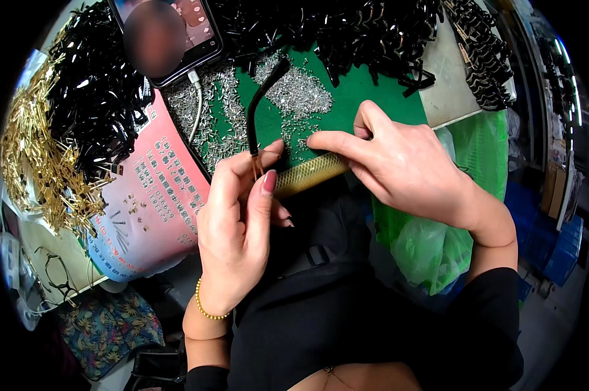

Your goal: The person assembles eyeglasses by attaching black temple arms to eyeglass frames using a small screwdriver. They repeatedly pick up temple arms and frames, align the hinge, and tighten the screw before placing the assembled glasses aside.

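Note:
Pinched between the thumb and fingers of my left hand (239,215) is an eyeglass temple (253,124). Its curved black tip points up and away, and its thin copper-coloured end goes down between my fingers. A gold-green cylinder with a cross-hatched surface (314,173) lies between my hands. My right hand (408,159) has its lower fingers curled at the cylinder's right end, while the index finger stretches left to the edge of the small silver metal pieces (301,94). Whether those pieces are screws or pins is too small to tell. The cylinder's left end is hidden by my left hand.
Black temples (92,85) heap at the back left, more black ones (373,32) across the back. Gold metal parts (34,143) lie far left. A phone (206,49) with a white cable (194,111) rests on the green mat (366,98). Green plastic bags (477,176) hang at right.

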Available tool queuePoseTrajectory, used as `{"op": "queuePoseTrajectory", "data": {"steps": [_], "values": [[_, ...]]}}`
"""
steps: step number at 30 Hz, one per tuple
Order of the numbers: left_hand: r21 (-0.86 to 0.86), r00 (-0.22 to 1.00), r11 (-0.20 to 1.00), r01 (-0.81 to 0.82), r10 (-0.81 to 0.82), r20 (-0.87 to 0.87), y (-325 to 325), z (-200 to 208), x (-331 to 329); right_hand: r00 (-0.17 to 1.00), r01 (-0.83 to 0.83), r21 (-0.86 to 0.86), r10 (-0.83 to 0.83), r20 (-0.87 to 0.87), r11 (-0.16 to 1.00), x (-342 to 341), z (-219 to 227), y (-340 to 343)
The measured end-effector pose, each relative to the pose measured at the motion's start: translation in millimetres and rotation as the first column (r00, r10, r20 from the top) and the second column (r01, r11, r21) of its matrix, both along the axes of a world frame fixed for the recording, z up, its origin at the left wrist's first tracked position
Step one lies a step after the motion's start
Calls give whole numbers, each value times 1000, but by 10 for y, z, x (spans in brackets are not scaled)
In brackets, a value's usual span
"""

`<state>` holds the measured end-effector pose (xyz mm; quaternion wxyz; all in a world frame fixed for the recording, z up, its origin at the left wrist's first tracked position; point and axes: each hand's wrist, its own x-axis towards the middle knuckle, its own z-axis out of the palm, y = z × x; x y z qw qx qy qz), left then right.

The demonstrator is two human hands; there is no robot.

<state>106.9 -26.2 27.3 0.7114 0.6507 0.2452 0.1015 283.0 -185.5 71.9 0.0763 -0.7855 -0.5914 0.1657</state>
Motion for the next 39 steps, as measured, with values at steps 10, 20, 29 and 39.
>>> {"op": "queuePoseTrajectory", "data": {"steps": [10,20,29,39], "values": [[-106,997,993,-58,52,-64,51,73,-188,984,-43,-142,17,-180,989,-18,145,133],[124,997,989,-80,81,-8,16,-84,-222,96,105,-499,-508,-856,860,-205,400,506],[821,982,548,-163,5,191,4,-324,-218,-170,86,-613,-595,-786,785,-150,435,467],[497,920,775,-391,351,176,288,-97,-617,905,-65,-6,56,-423,998,-363,345,718]]}}
